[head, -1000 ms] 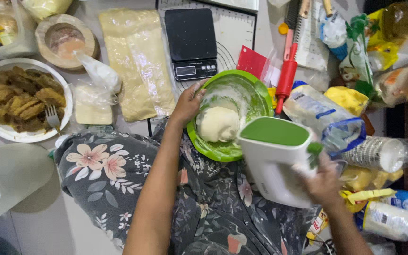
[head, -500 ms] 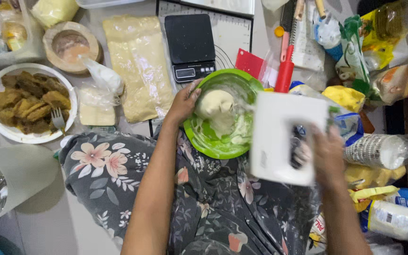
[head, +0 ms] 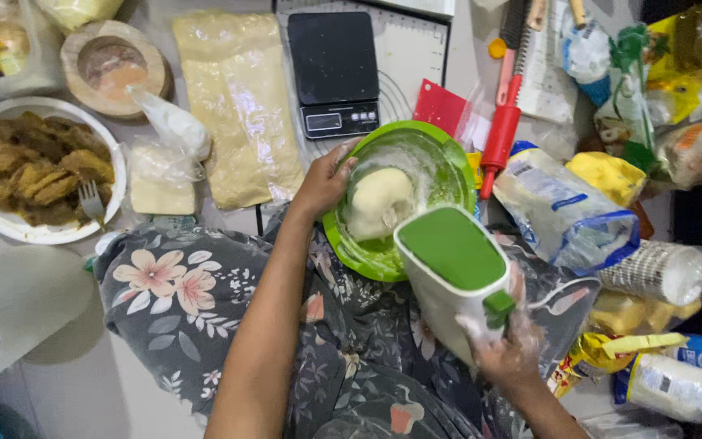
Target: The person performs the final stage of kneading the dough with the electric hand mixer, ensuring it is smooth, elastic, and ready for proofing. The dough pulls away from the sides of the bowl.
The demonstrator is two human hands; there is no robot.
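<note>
Now, line by line, with the round green plastic bowl [head: 440, 175] as the landmark:

Bowl: it rests on the person's lap, on dark cloth printed with flowers [head: 180, 301]; its inside is dusted white.

Dough: a pale, smooth ball of dough [head: 377, 202] sits inside the bowl, toward its left half.

Left hand: the left hand [head: 325, 180] grips the bowl's left rim, fingers curled over the edge and close to the dough, steadying it.

Right hand: the right hand [head: 507, 348], in a thin clear plastic glove, is clenched around the lower body of a white plastic hand mixer with a green top panel [head: 455, 268], held just over the bowl's near right edge.

Change: half a second ago the mixer hung lower and to the right of the bowl, showing its white side; now it has swung up and over the rim, green panel facing the camera. The dough has kept its place.

Meaning: the mixer now sits close to the dough while the bowl is braced.

Behind the bowl: a black digital kitchen scale [head: 333, 71] and a long slab of pale dough wrapped in clear film [head: 237, 106].

Far left of the bowl: a white plate of brown fried pieces with a fork [head: 38, 171].

Right of the bowl: a red-handled rolling pin [head: 501, 134] and a clear bag of white flour [head: 566, 215].
</note>
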